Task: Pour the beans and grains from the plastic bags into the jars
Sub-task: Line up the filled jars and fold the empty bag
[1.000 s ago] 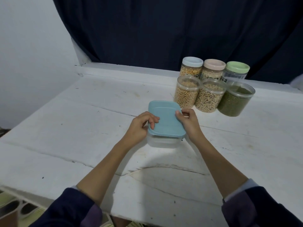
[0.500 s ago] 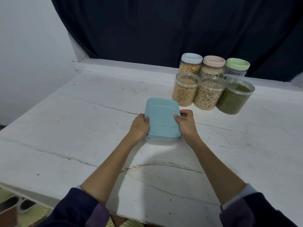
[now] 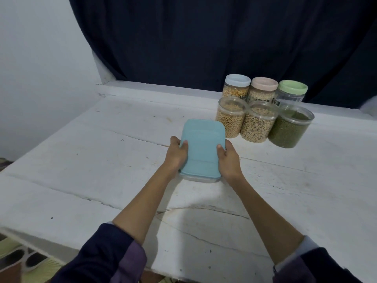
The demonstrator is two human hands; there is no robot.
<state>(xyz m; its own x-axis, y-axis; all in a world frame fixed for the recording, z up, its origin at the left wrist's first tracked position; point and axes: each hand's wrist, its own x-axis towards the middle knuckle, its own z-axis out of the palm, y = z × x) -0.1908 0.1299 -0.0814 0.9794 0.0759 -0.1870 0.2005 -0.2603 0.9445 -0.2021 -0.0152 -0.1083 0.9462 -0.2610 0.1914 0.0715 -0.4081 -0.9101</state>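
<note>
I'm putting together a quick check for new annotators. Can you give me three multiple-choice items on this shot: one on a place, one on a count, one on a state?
1. Where do the round jars stand, seen from the blue-lidded box?
A. behind it, to the right
B. in front, to the left
C. stacked on it

2. How many round jars are on the table?
A. four
B. six
C. eight

3. What are the hands doing?
A. both hang idle
B. one lifts a jar
C. both grip the box's sides

Answers:
1 A: the jars cluster at the far right, from the soybean jar to the green-bean jar.
2 B: two rows of three, the back row with pale blue, pink and green lids.
3 C: the left hand and right hand hold opposite sides, thumbs on the lid.
</note>
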